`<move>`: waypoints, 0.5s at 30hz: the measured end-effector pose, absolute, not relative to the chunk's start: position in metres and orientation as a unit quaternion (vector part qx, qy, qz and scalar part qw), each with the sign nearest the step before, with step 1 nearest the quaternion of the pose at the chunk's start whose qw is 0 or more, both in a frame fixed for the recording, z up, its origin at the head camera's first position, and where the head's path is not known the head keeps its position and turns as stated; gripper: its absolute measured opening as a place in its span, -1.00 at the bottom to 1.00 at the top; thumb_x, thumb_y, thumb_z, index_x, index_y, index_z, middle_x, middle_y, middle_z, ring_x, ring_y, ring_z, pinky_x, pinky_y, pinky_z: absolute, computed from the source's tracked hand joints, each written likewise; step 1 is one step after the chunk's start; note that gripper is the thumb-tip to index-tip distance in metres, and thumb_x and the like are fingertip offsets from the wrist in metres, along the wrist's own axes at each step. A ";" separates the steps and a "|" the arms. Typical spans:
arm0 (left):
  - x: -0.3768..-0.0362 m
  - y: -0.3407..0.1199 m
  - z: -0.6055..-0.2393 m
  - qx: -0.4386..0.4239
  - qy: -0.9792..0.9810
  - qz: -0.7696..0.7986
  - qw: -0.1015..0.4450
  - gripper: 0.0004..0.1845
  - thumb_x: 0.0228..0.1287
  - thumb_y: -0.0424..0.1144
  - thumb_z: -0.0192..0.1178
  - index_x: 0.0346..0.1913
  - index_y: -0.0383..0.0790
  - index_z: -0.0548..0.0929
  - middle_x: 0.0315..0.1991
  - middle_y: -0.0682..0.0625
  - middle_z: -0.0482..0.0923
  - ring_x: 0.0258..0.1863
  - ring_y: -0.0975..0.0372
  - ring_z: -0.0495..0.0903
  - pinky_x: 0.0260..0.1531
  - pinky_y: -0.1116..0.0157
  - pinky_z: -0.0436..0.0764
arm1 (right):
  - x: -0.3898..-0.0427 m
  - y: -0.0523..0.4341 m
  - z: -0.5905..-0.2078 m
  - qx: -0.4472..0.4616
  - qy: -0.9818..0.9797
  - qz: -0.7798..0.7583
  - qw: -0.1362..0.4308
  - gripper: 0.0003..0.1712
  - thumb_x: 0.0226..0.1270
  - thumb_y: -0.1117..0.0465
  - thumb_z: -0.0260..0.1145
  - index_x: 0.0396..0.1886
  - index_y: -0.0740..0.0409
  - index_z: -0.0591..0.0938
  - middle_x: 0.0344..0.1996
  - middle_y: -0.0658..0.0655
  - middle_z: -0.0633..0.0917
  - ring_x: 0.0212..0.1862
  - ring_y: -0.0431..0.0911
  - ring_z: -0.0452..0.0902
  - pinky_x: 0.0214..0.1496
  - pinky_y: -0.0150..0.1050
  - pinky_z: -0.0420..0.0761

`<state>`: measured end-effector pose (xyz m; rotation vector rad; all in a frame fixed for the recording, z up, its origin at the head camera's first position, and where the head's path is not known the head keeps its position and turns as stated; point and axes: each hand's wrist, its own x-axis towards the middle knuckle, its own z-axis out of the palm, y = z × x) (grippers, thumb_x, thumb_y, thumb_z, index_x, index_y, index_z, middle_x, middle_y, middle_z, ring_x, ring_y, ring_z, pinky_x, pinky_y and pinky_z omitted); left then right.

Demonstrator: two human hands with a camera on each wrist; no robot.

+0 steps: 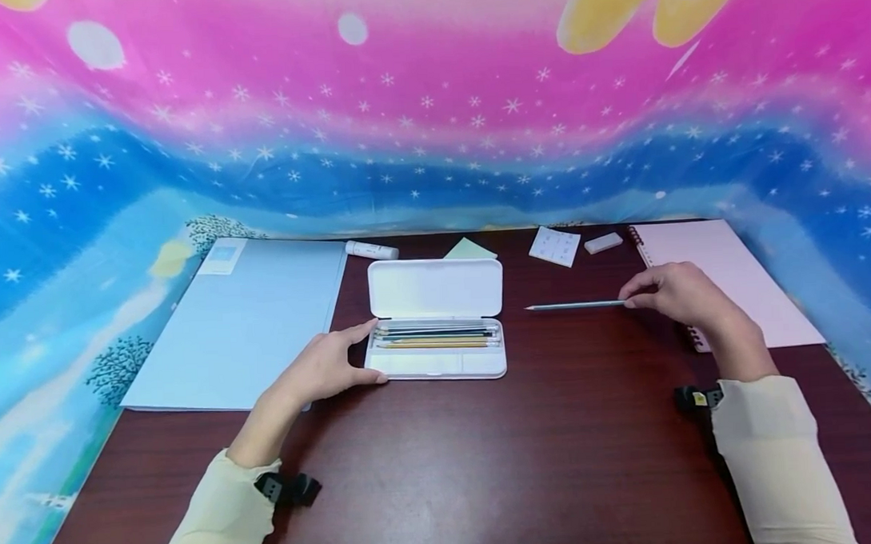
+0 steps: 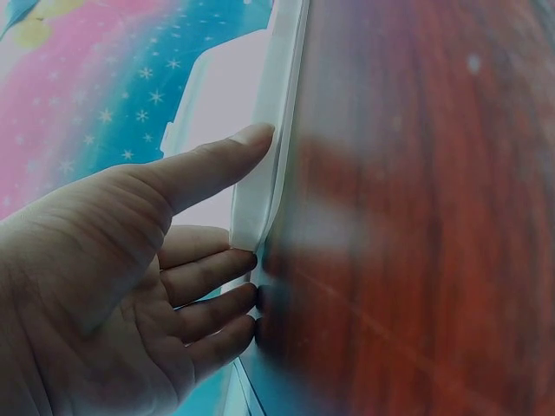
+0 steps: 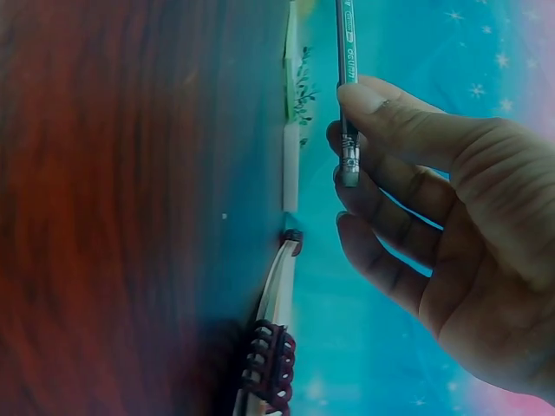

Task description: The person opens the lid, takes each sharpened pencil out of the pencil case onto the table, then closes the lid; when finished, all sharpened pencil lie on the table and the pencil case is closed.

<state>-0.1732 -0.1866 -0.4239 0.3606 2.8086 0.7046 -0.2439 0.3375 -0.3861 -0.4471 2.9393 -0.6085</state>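
Note:
A white pencil case [image 1: 435, 320] lies open at the middle of the dark wooden table [image 1: 485, 462], lid back, with several pencils [image 1: 438, 336] in its tray. My left hand [image 1: 331, 364] holds the case's left end [image 2: 256, 195], thumb on the near corner and fingers along the far side. Out to the right, my right hand [image 1: 670, 294] pinches the eraser end of a teal pencil [image 1: 573, 305] between thumb and fingers [image 3: 381, 117]. That pencil [image 3: 347, 78] points left toward the case, just above the table.
A light blue folder [image 1: 243, 319] lies left of the case. A pink spiral notebook [image 1: 724, 282] lies under my right hand; its binding [image 3: 269, 364] shows in the right wrist view. Behind the case are a glue stick [image 1: 371, 249], a green note [image 1: 469, 251], a white card [image 1: 554, 245] and an eraser [image 1: 603, 243].

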 end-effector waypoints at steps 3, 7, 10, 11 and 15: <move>-0.173 -0.186 -0.424 0.121 0.956 0.243 0.115 0.05 0.06 0.14 0.52 0.57 -0.13 0.26 0.44 -0.21 0.42 0.38 -0.08 0.47 0.28 -0.09 0.50 | -0.245 0.339 -0.389 -0.141 0.967 -0.201 0.062 -0.87 0.34 0.25 0.42 -0.19 0.00 0.84 -0.14 0.15 0.82 -0.01 0.10 0.62 0.01 0.01 0.56; -0.175 -0.186 -0.424 0.121 0.955 0.244 0.115 0.06 0.06 0.14 0.52 0.57 -0.13 0.25 0.44 -0.21 0.42 0.38 -0.08 0.46 0.29 -0.09 0.49 | -0.247 0.338 -0.393 -0.138 0.966 -0.204 0.075 -0.87 0.34 0.26 0.40 -0.20 0.02 0.84 -0.13 0.17 0.81 0.02 0.13 0.61 0.09 0.11 0.55; -0.175 -0.186 -0.424 0.123 0.956 0.243 0.113 0.07 0.06 0.14 0.52 0.57 -0.14 0.24 0.45 -0.21 0.41 0.39 -0.08 0.46 0.30 -0.09 0.49 | -0.248 0.337 -0.395 -0.132 0.966 -0.206 0.085 -0.87 0.35 0.27 0.39 -0.20 0.03 0.84 -0.12 0.18 0.81 0.05 0.16 0.61 0.15 0.19 0.53; -0.175 -0.186 -0.424 0.121 0.956 0.243 0.114 0.07 0.06 0.14 0.52 0.57 -0.14 0.24 0.45 -0.20 0.41 0.39 -0.07 0.46 0.30 -0.09 0.49 | -0.248 0.337 -0.395 -0.130 0.966 -0.207 0.088 -0.87 0.36 0.26 0.39 -0.20 0.04 0.84 -0.12 0.18 0.81 0.05 0.15 0.61 0.14 0.20 0.53; -0.174 -0.187 -0.425 0.115 0.956 0.242 0.114 0.06 0.05 0.14 0.52 0.57 -0.14 0.26 0.44 -0.21 0.43 0.37 -0.07 0.48 0.28 -0.09 0.50 | -0.249 0.335 -0.399 -0.132 0.965 -0.207 0.089 -0.86 0.36 0.26 0.39 -0.19 0.03 0.84 -0.12 0.17 0.81 0.03 0.13 0.62 0.12 0.17 0.55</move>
